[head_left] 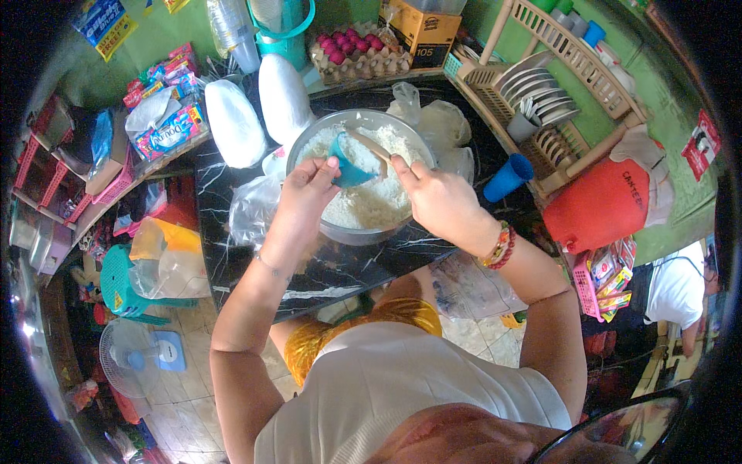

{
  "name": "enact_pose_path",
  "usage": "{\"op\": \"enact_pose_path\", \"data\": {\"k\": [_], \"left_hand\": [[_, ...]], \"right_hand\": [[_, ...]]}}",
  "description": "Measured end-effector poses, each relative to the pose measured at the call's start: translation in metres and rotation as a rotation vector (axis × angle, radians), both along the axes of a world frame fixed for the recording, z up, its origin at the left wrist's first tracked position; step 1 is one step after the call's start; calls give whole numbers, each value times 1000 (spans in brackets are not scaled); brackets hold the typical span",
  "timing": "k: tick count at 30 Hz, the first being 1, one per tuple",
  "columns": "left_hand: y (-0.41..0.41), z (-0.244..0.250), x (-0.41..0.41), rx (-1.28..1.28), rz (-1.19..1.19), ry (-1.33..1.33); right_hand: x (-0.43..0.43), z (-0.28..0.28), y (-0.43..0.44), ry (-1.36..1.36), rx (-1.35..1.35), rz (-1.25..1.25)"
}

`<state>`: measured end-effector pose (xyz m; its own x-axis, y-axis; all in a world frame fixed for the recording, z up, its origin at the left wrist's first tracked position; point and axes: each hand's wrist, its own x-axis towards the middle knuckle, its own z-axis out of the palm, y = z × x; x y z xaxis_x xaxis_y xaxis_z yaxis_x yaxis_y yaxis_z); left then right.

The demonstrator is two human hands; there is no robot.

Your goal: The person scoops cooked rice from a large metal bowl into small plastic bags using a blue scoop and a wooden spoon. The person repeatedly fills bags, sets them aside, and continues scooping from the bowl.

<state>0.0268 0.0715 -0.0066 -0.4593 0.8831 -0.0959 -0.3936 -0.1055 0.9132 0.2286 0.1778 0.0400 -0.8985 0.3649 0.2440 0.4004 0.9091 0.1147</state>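
Observation:
A round metal pot [371,235] full of white rice [362,211] stands on the black marbled table. My left hand [313,180] grips the rim of a teal plastic cup [348,168], tilted over the rice. In my right hand [432,185] is the handle of a wooden spoon or paddle [371,145], whose far end reaches the cup's mouth. Whether rice is inside the cup cannot be told. Clear plastic bags [255,209] lie beside the pot on the left, and two filled white plastic bags [235,124] stand behind them.
A blue cup [508,177] is right of the pot, near a dish rack [559,174] with plates and a red container [597,203]. Behind the pot is an egg tray [359,66]. A person in a white shirt [675,284] is at the far right.

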Motion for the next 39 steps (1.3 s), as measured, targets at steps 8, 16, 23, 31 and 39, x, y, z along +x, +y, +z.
{"op": "enact_pose_path", "data": {"k": [8, 16, 23, 31, 39], "left_hand": [[-18, 6, -5, 261, 3, -177], [-13, -12, -14, 142, 152, 12], [-2, -8, -9, 147, 284, 205], [-8, -9, -29, 149, 271, 82], [-16, 3, -23, 197, 237, 24]], "right_hand": [[-4, -41, 81, 456, -336, 22], [-4, -33, 37, 502, -1755, -284], [-1, -23, 17, 418, -1407, -185], [35, -20, 43, 241, -479, 53], [-18, -48, 116, 142, 326, -146]]}}
